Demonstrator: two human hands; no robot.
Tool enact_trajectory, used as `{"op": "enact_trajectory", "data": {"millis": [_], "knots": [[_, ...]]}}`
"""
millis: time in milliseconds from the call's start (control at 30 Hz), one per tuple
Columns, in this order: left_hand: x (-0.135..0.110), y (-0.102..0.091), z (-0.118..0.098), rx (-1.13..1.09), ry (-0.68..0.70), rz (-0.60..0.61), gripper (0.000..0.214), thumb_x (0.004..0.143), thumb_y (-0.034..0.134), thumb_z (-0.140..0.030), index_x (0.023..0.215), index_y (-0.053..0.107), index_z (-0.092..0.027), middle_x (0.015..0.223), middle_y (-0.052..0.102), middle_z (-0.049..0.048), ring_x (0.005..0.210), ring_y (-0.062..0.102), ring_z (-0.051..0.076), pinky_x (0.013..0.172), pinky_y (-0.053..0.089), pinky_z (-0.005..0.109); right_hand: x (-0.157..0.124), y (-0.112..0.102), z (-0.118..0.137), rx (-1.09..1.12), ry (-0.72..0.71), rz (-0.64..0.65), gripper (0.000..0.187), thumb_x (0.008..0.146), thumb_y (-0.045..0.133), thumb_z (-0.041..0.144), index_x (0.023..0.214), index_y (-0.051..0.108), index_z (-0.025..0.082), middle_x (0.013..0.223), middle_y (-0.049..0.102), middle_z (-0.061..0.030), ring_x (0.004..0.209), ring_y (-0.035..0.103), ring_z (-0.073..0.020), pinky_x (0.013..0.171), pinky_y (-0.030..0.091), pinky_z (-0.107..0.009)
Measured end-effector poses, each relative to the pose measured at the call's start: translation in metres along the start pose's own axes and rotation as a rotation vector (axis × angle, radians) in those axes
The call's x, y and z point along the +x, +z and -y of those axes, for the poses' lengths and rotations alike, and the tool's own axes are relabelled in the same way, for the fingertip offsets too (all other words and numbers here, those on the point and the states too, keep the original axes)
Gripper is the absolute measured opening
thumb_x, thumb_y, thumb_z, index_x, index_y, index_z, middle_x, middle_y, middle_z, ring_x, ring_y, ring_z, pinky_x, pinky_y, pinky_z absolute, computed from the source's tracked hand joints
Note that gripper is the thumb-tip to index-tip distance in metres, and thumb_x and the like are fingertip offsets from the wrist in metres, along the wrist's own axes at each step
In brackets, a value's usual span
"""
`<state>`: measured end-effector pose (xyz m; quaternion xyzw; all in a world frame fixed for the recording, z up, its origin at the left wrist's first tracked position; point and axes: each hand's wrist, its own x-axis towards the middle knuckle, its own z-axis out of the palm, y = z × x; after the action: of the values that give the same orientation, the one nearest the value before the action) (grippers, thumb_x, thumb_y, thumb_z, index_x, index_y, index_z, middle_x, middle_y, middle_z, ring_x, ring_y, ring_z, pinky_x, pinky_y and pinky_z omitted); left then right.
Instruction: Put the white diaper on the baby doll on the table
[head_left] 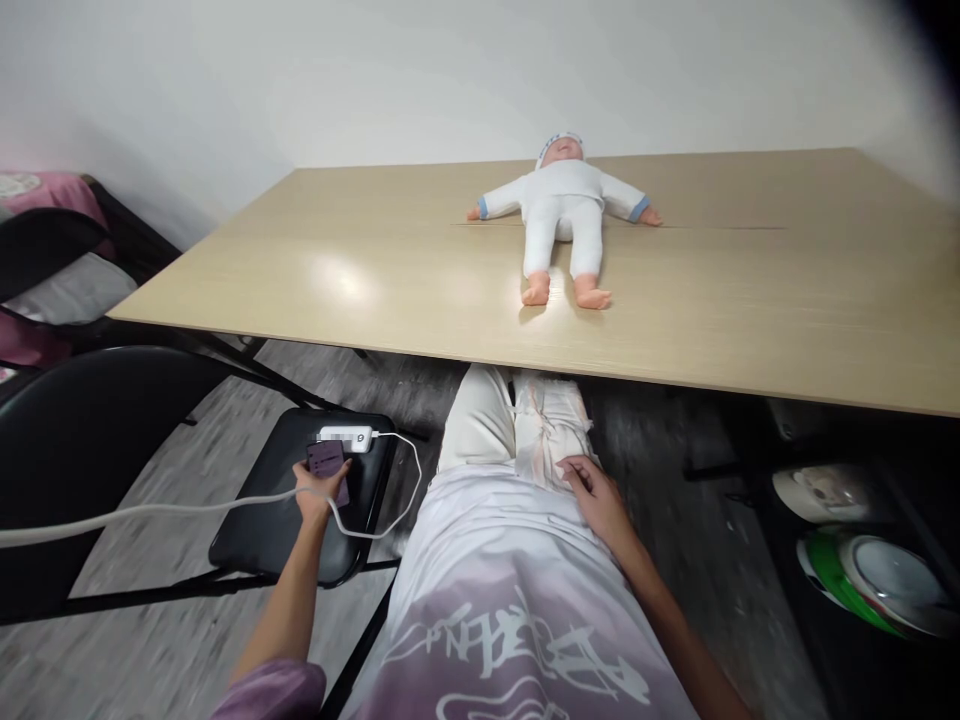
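A baby doll point(564, 215) in a white suit and cap lies on its back on the light wooden table point(375, 270), feet toward me. My left hand point(321, 490) reaches down to the black folding chair point(300, 520) on my left and is closed on a purple phone point(327, 462). A white power bank point(346, 438) with a white cable point(409, 490) lies just beyond the phone on the seat. My right hand point(596, 492) rests on my lap with fingers loosely curled on a folded white cloth point(551, 425) that lies on my thigh.
A second black chair point(82, 440) stands at the far left, with pink bedding point(45, 200) behind it. A stack of plates and bowls point(862, 560) sits low on the right under the table. The table edge runs just above my knees.
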<state>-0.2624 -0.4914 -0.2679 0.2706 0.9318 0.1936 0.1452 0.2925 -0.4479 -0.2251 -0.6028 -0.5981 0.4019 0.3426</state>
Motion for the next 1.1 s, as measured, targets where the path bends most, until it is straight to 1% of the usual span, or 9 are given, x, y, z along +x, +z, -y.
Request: {"op": "enact_trajectory", "data": {"millis": [67, 167, 367, 500, 700, 900, 967, 1033, 1100], "knots": [[0.001, 0.003, -0.004, -0.020, 0.013, -0.010, 0.102, 0.069, 0.081, -0.068, 0.144, 0.038, -0.014, 0.133, 0.066, 0.0230, 0.123, 0.068, 0.040, 0.102, 0.056, 0.048, 0.000, 0.000, 0.001, 0.000, -0.003, -0.002, 0.036, 0.100, 0.056, 0.056, 0.099, 0.072, 0.024, 0.090, 0.077, -0.0067, 0.082, 0.070, -0.0257, 0.079, 0.053, -0.036], [0.000, 0.006, -0.012, -0.032, 0.037, 0.001, 0.100, 0.070, 0.081, -0.067, 0.143, 0.040, -0.014, 0.135, 0.065, 0.0225, 0.127, 0.065, 0.041, 0.105, 0.054, 0.048, 0.000, 0.000, 0.000, 0.002, -0.005, 0.000, 0.035, 0.100, 0.056, 0.056, 0.099, 0.072, 0.024, 0.090, 0.076, -0.0063, 0.082, 0.070, -0.0254, 0.079, 0.052, -0.036], [-0.002, 0.007, -0.023, -0.025, 0.064, 0.048, 0.095, 0.068, 0.084, -0.067, 0.137, 0.045, -0.014, 0.134, 0.066, 0.0233, 0.123, 0.067, 0.040, 0.100, 0.055, 0.046, 0.000, 0.000, 0.000, 0.010, -0.003, 0.005, 0.034, 0.100, 0.057, 0.055, 0.099, 0.071, 0.024, 0.088, 0.075, -0.0057, 0.081, 0.069, -0.0248, 0.078, 0.051, -0.035], [-0.001, 0.006, -0.025, -0.018, 0.049, 0.059, 0.095, 0.068, 0.084, -0.065, 0.138, 0.045, -0.014, 0.132, 0.067, 0.0238, 0.122, 0.068, 0.041, 0.101, 0.056, 0.048, 0.000, 0.000, 0.000, 0.016, -0.002, 0.007, 0.035, 0.101, 0.056, 0.055, 0.099, 0.071, 0.023, 0.086, 0.074, -0.0053, 0.080, 0.068, -0.0241, 0.077, 0.050, -0.034], [0.000, 0.005, -0.026, -0.024, 0.031, 0.057, 0.097, 0.067, 0.085, -0.064, 0.139, 0.046, -0.013, 0.133, 0.066, 0.0262, 0.125, 0.067, 0.043, 0.103, 0.055, 0.051, 0.000, 0.001, -0.004, 0.019, -0.003, 0.003, 0.034, 0.101, 0.056, 0.055, 0.099, 0.070, 0.024, 0.089, 0.074, -0.0055, 0.083, 0.069, -0.0244, 0.078, 0.050, -0.034], [0.003, 0.004, -0.027, -0.073, 0.004, 0.056, 0.099, 0.061, 0.091, -0.059, 0.138, 0.047, -0.013, 0.134, 0.067, 0.0249, 0.126, 0.067, 0.041, 0.104, 0.054, 0.048, 0.000, 0.001, -0.003, 0.013, -0.009, 0.004, 0.033, 0.101, 0.056, 0.054, 0.099, 0.069, 0.024, 0.088, 0.075, -0.0055, 0.082, 0.070, -0.0247, 0.078, 0.050, -0.035], [0.005, 0.003, -0.029, -0.099, -0.023, 0.053, 0.097, 0.060, 0.092, -0.059, 0.134, 0.051, -0.013, 0.132, 0.068, 0.0241, 0.124, 0.067, 0.040, 0.101, 0.055, 0.047, 0.000, 0.000, -0.003, 0.009, -0.009, 0.002, 0.033, 0.101, 0.056, 0.054, 0.099, 0.069, 0.023, 0.087, 0.075, -0.0056, 0.082, 0.070, -0.0249, 0.079, 0.050, -0.035], [0.008, 0.003, -0.030, -0.128, -0.056, 0.046, 0.086, 0.065, 0.088, -0.063, 0.126, 0.057, -0.012, 0.124, 0.071, 0.0228, 0.119, 0.069, 0.040, 0.096, 0.056, 0.047, 0.000, 0.000, -0.003, 0.006, -0.009, 0.001, 0.033, 0.101, 0.056, 0.054, 0.099, 0.069, 0.023, 0.087, 0.075, -0.0056, 0.082, 0.070, -0.0250, 0.079, 0.050, -0.035], [0.012, 0.003, -0.033, -0.162, -0.084, 0.038, 0.071, 0.077, 0.080, -0.066, 0.118, 0.062, -0.010, 0.115, 0.073, 0.0202, 0.113, 0.070, 0.039, 0.091, 0.057, 0.046, 0.000, 0.000, -0.003, 0.005, -0.009, 0.001, 0.033, 0.101, 0.056, 0.054, 0.099, 0.069, 0.023, 0.087, 0.075, -0.0054, 0.081, 0.069, -0.0247, 0.078, 0.050, -0.035]]}}
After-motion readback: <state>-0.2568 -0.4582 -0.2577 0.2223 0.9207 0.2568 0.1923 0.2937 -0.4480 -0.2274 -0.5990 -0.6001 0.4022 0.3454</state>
